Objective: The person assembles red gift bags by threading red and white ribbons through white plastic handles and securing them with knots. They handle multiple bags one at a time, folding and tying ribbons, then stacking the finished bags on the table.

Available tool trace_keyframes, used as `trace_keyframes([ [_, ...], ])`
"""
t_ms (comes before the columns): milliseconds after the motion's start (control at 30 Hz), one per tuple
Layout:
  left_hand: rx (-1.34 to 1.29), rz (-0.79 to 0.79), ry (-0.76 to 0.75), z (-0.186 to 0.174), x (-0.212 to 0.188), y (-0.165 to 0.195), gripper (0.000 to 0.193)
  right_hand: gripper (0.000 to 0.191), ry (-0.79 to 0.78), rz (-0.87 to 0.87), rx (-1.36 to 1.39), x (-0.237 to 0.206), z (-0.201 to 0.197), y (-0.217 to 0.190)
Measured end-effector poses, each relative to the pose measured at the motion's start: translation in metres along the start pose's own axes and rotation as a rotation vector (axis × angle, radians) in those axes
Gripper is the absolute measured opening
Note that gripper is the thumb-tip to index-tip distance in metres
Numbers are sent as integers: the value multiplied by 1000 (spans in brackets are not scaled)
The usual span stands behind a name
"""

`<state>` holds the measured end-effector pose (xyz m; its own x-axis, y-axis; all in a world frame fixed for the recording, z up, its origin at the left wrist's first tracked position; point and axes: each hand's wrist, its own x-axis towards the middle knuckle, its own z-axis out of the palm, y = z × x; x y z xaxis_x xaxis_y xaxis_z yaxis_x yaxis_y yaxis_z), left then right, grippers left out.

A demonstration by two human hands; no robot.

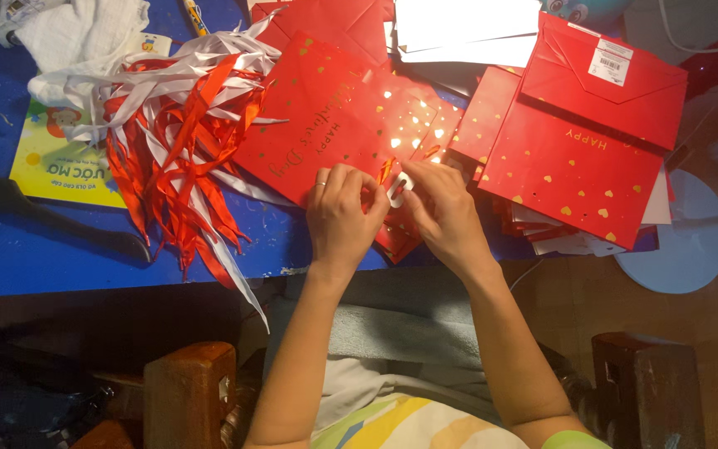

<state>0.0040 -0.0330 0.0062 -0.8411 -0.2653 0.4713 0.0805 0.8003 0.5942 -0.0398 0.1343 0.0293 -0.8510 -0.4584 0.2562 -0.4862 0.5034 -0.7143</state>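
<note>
Head view, looking straight down: both hands meet at the near edge of the blue table (35,249), right over a flat red paper gift bag with gold hearts (334,116). It's glossy, catching bright spots of light, with gold lettering across its face, and it lies slanted, its near corner tucked under the fingers. Left hand (341,218), a ring on one finger, is curled tight, fingers pinching a short white ribbon (399,188) that loops up between the two hands. Right hand (444,212) is closed in too, fingertips narrow on the same ribbon and on a sliver of orange-red ribbon just beside it.

Left of the bag sprawls a tangled heap of red and white ribbons (180,141), strands trailing over the near table edge. Further left lies a black clothes hanger (18,204) touching a yellow children's booklet (64,162). To the right, a stack of matching red gift bags (571,170) sits fanned out, one folded bag on top at the far side. Far off, white cloth (85,33) is bunched in the left corner. Near, the dark wooden chair arms (189,391) frame the lap.
</note>
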Motion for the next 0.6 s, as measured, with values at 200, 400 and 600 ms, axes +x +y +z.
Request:
trace_keyframes([
  [200, -70, 1, -50, -16, -13, 15, 16, 34, -17, 46, 63, -5, -7, -2],
  [400, -247, -120, -143, -16, -23, 17, 16, 30, 23, 275, 397, -10, 2, -2],
  [600, -227, -139, -157, -13, -17, 14, 20, 34, 81, 254, 549, -8, 17, 1],
])
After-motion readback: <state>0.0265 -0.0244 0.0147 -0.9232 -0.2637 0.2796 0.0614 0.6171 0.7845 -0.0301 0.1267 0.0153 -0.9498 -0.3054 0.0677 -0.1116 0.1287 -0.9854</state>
